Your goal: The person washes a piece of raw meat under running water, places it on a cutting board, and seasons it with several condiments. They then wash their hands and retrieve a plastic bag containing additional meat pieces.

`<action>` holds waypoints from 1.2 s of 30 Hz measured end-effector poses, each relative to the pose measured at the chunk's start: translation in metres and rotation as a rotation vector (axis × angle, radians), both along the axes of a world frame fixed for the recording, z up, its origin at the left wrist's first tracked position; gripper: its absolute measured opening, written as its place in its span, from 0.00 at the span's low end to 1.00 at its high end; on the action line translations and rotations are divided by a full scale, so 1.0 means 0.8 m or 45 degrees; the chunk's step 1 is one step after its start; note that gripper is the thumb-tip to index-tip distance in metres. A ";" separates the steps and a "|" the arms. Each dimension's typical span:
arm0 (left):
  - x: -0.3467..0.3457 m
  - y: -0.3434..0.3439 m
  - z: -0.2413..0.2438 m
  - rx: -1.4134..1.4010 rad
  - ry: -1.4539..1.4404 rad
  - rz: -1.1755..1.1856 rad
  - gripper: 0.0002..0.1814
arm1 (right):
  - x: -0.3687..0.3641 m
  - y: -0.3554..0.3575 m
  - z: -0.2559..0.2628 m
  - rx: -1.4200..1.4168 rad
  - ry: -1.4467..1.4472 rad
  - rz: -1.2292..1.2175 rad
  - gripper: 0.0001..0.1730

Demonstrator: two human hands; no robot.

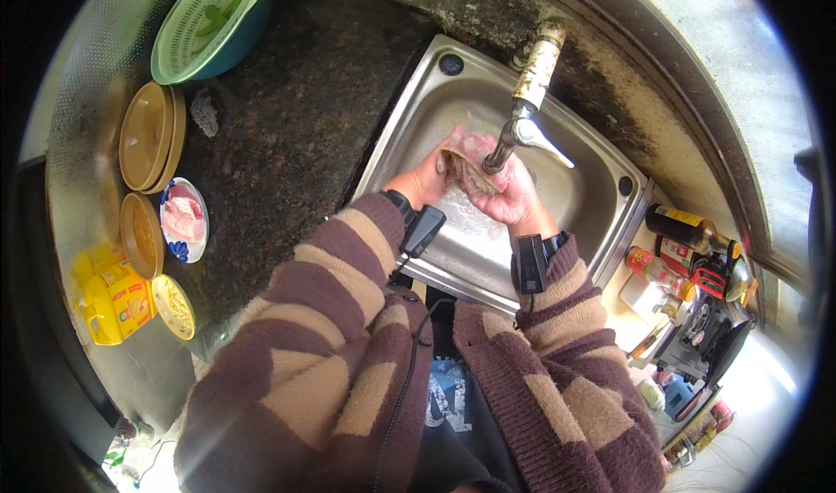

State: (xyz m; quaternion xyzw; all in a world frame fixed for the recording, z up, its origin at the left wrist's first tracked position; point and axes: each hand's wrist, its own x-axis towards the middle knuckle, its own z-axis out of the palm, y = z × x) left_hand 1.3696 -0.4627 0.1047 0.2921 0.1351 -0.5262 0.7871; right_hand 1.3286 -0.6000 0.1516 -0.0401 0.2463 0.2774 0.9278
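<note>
Both my hands are together over the stainless-steel sink, under the faucet, whose spout hides part of what they hold. My left hand grips the left edge of a wet, pinkish-brown cloth or sponge-like piece; its exact kind cannot be told. My right hand is curled round the right side of the same piece, palm up. Water splashes in the basin below. The faucet has a lever handle pointing to the lower right.
Left on the dark stone counter are a green colander in a blue bowl, a steel scrubber, brown bowls, a plate of raw meat and a yellow jug. Sauce bottles and a knife rack stand right of the sink.
</note>
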 end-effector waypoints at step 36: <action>-0.032 0.063 0.048 0.889 -0.728 0.295 0.27 | 0.015 0.037 -0.039 -0.412 0.133 -0.216 0.14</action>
